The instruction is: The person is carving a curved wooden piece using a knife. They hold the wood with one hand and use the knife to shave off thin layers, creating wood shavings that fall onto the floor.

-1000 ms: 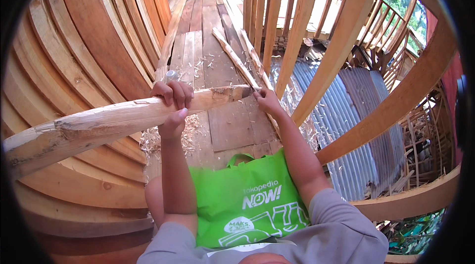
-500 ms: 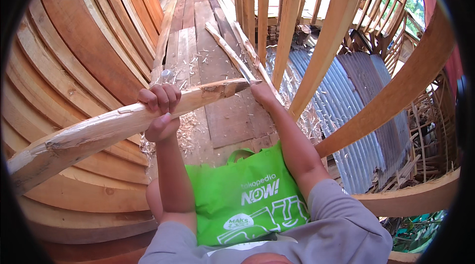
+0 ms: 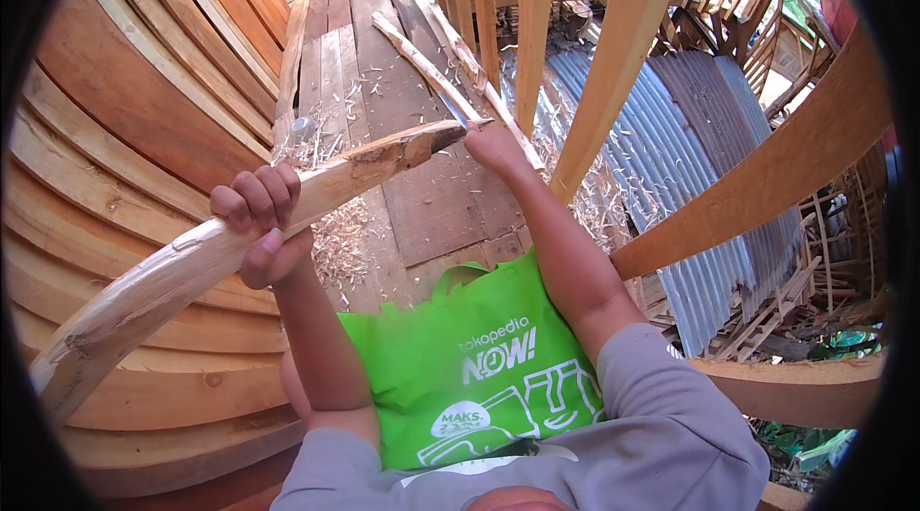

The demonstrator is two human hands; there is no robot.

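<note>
My left hand [image 3: 259, 224] is closed around a long peeled wooden pole [image 3: 172, 286], which slants from the lower left up to the middle. The pole's far end is darker and roughly cut. Beside that end, my right hand [image 3: 500, 147] is closed on what looks like a knife [image 3: 459, 110]. Its pale metal blade points forward, away from me, and its handle is hidden in my fist. A green tote bag [image 3: 460, 367] with white print lies over my lap, below both forearms.
Stacked planks [image 3: 125, 128] line the left side. Wood shavings [image 3: 340, 248] and a small clear container [image 3: 303, 128] lie on the plank floor [image 3: 436, 219]. Two thin peeled sticks [image 3: 412, 51] lie ahead. Wooden posts [image 3: 613, 70] stand at right before corrugated metal sheets [image 3: 661, 176].
The whole view has shifted slightly. My left hand sits farther left and farther from the pole's far end. My right hand stays beside that end, still closed.
</note>
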